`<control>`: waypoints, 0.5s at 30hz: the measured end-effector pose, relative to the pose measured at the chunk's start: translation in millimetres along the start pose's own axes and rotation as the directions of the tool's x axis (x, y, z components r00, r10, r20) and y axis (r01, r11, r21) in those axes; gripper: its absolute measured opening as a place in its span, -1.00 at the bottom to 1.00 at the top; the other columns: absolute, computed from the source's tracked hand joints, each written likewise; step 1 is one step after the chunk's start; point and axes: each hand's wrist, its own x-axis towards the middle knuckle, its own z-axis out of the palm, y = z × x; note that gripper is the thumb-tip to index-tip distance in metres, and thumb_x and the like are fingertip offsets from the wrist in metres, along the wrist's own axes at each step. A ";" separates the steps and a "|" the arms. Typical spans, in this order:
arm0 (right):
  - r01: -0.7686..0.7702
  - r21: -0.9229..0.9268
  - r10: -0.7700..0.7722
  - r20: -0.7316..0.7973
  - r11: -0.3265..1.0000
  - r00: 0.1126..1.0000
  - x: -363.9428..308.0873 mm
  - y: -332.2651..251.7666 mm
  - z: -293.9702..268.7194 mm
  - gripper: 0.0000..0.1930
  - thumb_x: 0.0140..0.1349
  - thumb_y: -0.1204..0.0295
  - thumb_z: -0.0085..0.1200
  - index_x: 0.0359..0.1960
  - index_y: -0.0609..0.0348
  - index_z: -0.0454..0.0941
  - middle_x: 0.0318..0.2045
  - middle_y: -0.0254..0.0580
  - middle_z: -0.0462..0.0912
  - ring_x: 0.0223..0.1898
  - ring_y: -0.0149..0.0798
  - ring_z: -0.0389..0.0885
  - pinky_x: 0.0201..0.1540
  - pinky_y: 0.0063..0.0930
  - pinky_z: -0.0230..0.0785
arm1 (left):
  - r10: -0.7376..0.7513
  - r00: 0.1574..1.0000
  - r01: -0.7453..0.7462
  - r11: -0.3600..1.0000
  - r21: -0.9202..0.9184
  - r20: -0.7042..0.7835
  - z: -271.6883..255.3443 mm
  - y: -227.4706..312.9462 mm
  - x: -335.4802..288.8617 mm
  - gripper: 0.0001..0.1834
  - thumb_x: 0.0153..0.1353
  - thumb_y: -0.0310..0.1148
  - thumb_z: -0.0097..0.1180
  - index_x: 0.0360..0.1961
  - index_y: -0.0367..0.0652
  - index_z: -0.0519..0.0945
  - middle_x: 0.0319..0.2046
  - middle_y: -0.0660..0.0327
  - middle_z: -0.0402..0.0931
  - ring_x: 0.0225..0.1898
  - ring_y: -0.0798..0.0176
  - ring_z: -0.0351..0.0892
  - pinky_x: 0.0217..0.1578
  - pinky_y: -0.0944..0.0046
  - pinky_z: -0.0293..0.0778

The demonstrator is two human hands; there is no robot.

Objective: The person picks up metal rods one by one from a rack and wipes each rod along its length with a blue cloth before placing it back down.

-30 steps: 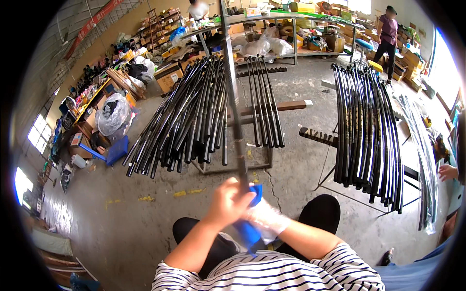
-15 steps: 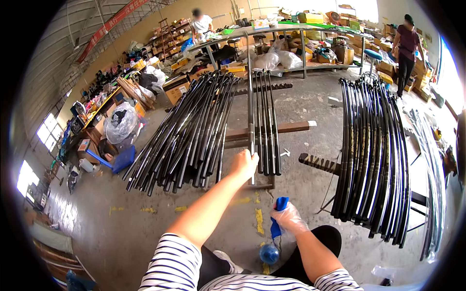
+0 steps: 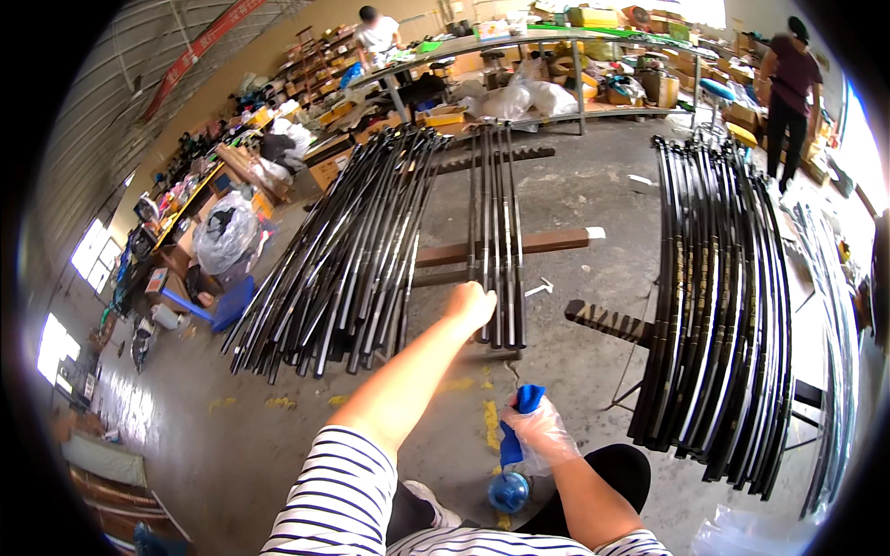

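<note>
Black rod (image 3: 472, 218): left grip (image 3: 471, 305) curling round near end, we should be keeping parallel (other rods (image 3: 515, 259) lying close); right grip (image 3: 540, 432) clutching blue cloth (image 3: 511, 447).

Rods lie before the person in three groups: left rods (image 3: 343, 269), centre rods (image 3: 502, 241) and right rods (image 3: 718, 315). A beam (image 3: 556, 241) runs crosswise beneath the centre rods; a notched bar (image 3: 603, 322) juts leftward from under the right rods. The left hand (image 3: 473, 306) is at the centre rods' near end; the right hand (image 3: 545, 428) — cloth (image 3: 511, 447) within it — lies nearer the body. Wrapped lengths (image 3: 837, 324) lie farther right. A bench (image 3: 426, 57) stands behind, one co-worker (image 3: 375, 35) at its left, another (image 3: 793, 83) beyond the right rods.
</note>
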 end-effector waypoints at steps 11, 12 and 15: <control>0.022 0.006 -0.022 -0.033 1.000 0.999 -3.0 2.0 6.1 -0.77 -0.10 0.35 0.17 -0.43 0.15 0.45 -0.53 -0.28 0.52 -0.45 -0.38 0.50 -0.34 -0.44 0.38 | -0.098 0.944 0.233 0.874 0.426 -0.315 -184.1 -104.8 -20.0 -0.64 0.00 -0.08 0.15 -0.45 -0.21 0.58 -0.38 -0.03 0.53 -0.34 -0.03 0.55 -0.34 0.04 0.46; 0.030 0.001 -0.030 -0.038 1.000 0.999 -3.3 1.9 5.5 -0.78 -0.10 0.35 0.17 -0.43 0.16 0.45 -0.54 -0.28 0.52 -0.45 -0.38 0.49 -0.34 -0.44 0.38 | -0.153 0.915 0.334 0.806 0.489 -0.374 -205.2 -126.4 -29.1 -0.62 0.00 -0.09 0.17 -0.36 -0.22 0.57 -0.30 -0.03 0.52 -0.28 -0.03 0.54 -0.30 0.03 0.47; 0.019 0.002 -0.019 -0.032 1.000 0.999 -0.7 2.2 10.3 -0.78 -0.10 0.37 0.17 -0.43 0.16 0.45 -0.54 -0.29 0.51 -0.46 -0.38 0.49 -0.35 -0.43 0.37 | -0.471 0.863 0.490 0.689 0.533 -0.185 -236.6 -195.6 -59.4 -0.48 -0.08 -0.02 0.24 -0.25 -0.26 0.55 -0.20 -0.07 0.52 -0.16 -0.05 0.53 -0.14 0.06 0.45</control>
